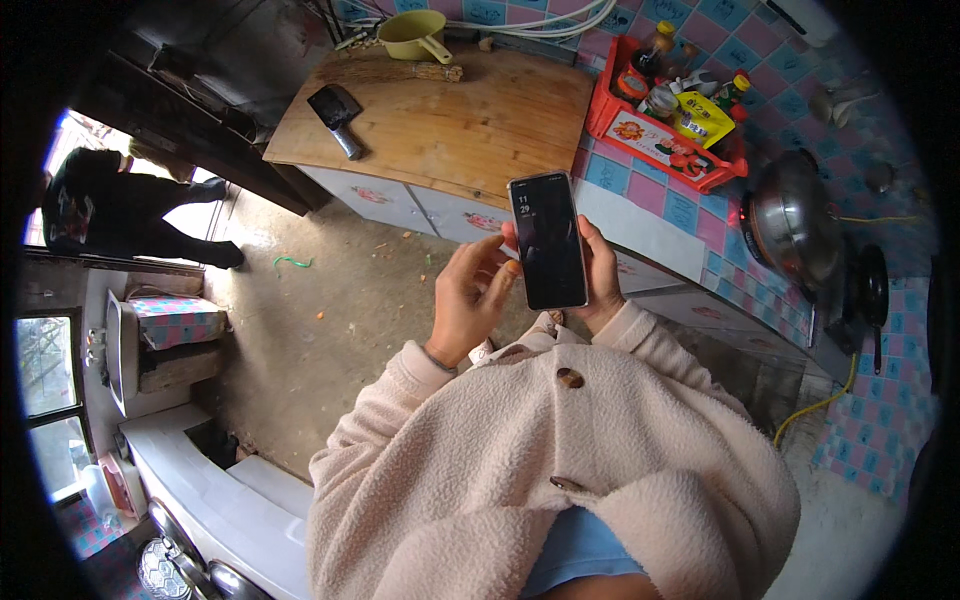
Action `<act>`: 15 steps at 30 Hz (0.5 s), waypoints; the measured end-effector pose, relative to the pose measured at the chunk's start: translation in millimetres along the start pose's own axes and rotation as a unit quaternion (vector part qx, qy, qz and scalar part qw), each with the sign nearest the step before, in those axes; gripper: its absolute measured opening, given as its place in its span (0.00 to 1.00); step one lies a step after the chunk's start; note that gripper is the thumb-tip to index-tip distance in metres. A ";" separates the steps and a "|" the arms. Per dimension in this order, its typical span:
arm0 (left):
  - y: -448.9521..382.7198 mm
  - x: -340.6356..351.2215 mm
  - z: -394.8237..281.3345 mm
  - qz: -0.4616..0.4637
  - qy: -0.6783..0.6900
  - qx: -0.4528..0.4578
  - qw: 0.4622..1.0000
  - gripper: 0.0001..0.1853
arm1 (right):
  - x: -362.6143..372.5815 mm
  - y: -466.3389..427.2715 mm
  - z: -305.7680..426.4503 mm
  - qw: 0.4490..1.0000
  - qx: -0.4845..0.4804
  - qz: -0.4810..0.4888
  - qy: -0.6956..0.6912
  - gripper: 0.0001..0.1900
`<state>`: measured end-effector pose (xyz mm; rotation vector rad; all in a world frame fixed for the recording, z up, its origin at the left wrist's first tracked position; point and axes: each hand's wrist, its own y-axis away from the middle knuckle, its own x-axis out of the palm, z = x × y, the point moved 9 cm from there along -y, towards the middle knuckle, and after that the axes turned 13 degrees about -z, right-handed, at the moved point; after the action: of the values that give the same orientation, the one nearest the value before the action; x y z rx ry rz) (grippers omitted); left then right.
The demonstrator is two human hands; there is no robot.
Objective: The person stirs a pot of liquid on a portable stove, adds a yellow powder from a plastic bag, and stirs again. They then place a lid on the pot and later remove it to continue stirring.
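Observation:
My right hand holds a smartphone upright in front of my fleece coat, its fingers wrapped around the right edge and back. The phone's screen is dark, with a few small characters near the top. My left hand is at the phone's left edge, fingers bent and apart; whether a fingertip touches the phone I cannot tell. Beyond the phone a wooden board covers the counter. On it lie a cleaver with its handle towards me and a straw whisk. Behind them sits a yellow-green ladle-like bowl.
A red plastic crate of bottles and seasoning packets stands right of the board. Further right, a covered metal wok is on the stove. Another person stands at the doorway, left. A sink is at the left wall; scraps lie on the floor.

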<state>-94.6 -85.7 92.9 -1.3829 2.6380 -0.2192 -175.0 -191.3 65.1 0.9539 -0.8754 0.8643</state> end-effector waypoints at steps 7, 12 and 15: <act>12.7 -43.2 19.4 -0.038 -0.003 -0.044 0.998 0.08 | 10.3 19.4 -16.8 0.999 0.023 0.019 -0.010 0.38; 22.7 -52.4 35.0 -0.077 0.010 -0.064 0.995 0.11 | 21.9 17.9 -25.6 0.999 0.027 0.020 0.001 0.38; 38.0 -78.3 60.6 -0.157 0.021 -0.143 0.977 0.12 | 25.4 5.5 -50.2 0.996 0.081 0.042 -0.003 0.39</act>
<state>-68.8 -3.3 31.5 -1.9069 2.5452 0.1031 -158.8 -137.8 73.6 1.0664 -0.8644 1.0171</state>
